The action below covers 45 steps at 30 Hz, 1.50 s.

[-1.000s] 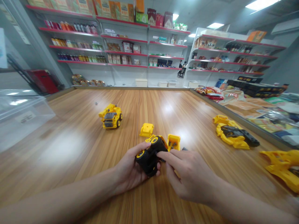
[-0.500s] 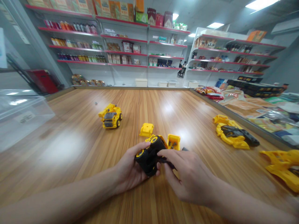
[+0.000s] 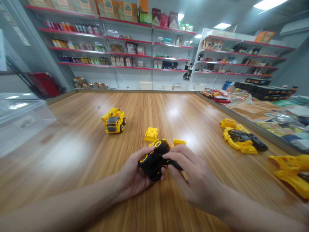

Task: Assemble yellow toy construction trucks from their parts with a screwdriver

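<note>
My left hand (image 3: 135, 169) is closed around a toy truck chassis (image 3: 152, 167), black with yellow-hubbed wheels, tipped so its underside faces me. Pinched in the fingers of my right hand (image 3: 193, 174) is a slim black screwdriver (image 3: 175, 164), pointing at the chassis underside; its tip is hidden. Just beyond the chassis lies a yellow toy part (image 3: 151, 134). Partly covered by my right hand is a yellow tray-like piece (image 3: 179, 142).
A yellow toy truck (image 3: 114, 120) stands at left on the wooden table (image 3: 79, 145). Yellow and black toy parts (image 3: 241, 137) lie at right, with another yellow piece (image 3: 293, 170) nearer. A clear plastic box (image 3: 24, 125) is at far left; stocked shelves stand behind.
My right hand has risen slightly and its fingers have shifted around the screwdriver, now covering more of the yellow tray-like piece. The chassis has barely moved in my left hand.
</note>
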Each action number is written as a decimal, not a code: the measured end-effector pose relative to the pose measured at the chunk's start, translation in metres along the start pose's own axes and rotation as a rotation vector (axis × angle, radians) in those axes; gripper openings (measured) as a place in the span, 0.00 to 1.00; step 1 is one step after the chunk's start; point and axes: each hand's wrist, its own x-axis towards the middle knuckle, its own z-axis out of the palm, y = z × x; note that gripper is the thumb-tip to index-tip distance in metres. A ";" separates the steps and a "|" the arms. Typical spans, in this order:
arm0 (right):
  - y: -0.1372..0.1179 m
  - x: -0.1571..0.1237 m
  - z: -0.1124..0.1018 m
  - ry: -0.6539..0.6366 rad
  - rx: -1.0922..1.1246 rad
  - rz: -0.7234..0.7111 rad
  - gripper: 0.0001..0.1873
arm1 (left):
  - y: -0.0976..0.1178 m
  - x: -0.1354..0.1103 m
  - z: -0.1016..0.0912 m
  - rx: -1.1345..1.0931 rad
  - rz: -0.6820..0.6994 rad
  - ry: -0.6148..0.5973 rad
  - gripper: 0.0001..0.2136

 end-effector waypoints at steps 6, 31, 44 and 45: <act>0.004 -0.002 0.001 0.014 0.007 0.001 0.14 | 0.000 0.000 0.000 0.000 -0.002 0.009 0.16; -0.008 -0.007 0.024 0.107 0.646 0.502 0.09 | -0.014 -0.013 -0.005 0.734 0.958 -0.072 0.16; -0.008 -0.002 0.021 0.170 1.291 0.855 0.21 | -0.018 -0.017 -0.009 1.054 1.245 -0.219 0.25; -0.007 -0.002 0.020 0.173 1.318 0.856 0.21 | -0.018 -0.017 -0.009 1.058 1.255 -0.245 0.27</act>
